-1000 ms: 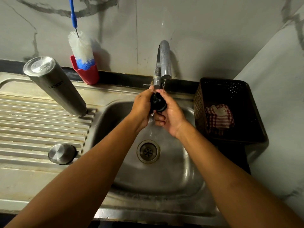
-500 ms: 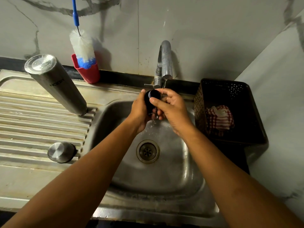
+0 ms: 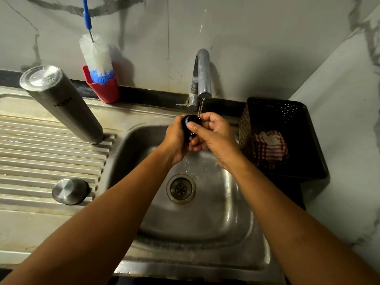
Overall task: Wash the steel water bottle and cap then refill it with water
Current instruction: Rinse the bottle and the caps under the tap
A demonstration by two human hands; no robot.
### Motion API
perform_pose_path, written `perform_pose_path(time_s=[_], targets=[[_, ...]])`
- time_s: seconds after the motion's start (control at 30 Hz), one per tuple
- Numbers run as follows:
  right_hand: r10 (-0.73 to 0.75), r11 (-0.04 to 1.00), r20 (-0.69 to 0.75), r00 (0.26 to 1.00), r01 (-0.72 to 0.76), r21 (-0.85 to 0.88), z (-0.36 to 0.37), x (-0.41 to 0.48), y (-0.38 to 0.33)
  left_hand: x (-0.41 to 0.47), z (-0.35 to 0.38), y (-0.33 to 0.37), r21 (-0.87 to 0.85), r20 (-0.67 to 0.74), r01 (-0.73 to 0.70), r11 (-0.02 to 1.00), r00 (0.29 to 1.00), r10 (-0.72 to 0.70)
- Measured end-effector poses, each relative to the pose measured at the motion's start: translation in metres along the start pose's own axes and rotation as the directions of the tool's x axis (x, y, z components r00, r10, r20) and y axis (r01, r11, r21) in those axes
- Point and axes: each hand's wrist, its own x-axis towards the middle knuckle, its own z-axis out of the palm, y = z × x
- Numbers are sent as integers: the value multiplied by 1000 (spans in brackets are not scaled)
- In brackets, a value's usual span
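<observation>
Head view. Cap-washing step, by the look of it. Left hand (image 3: 175,140) and right hand (image 3: 217,136) were both clamped round the black cap (image 3: 190,122) under the tap's (image 3: 203,68) thin stream, over the sink (image 3: 205,223). The steel bottle (image 3: 61,103) stood inverted on the bench's draining ridges, well to the left, with a round steel lid (image 3: 70,191) nearer. Likely next: finish rinsing, set the cap aside, right the bottle for refilling.

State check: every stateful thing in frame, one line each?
Chrome tap: running.
Small black round cap piece: under the tap's water, gripped by left hand and right hand.
Steel water bottle: upside down on ribbed drainboard.
Round steel cap: off, lying on drainboard.
White-and-blue bottle brush: standing in red cup.
</observation>
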Motion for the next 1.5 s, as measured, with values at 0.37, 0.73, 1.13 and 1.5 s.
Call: perform_pose_path(time_s=[0.37, 0.73, 1.13, 1.5], targets=[[459, 836, 43, 887, -448, 318, 11, 8, 6, -11, 12, 5, 485, 33, -395, 780, 900, 436], [387, 918, -121, 914, -370, 144, 30, 12, -2, -17, 12, 24, 346, 82, -408, 845, 910, 406], [-187, 931, -11, 982, 174, -321, 6, 13, 19, -20, 19, 19, -43, -200, 11, 999, 980, -19], [-164, 970, -227, 960, 115, -213, 3, 14, 24, -30, -3, 18, 5, -106, 0, 1000, 994, 1]])
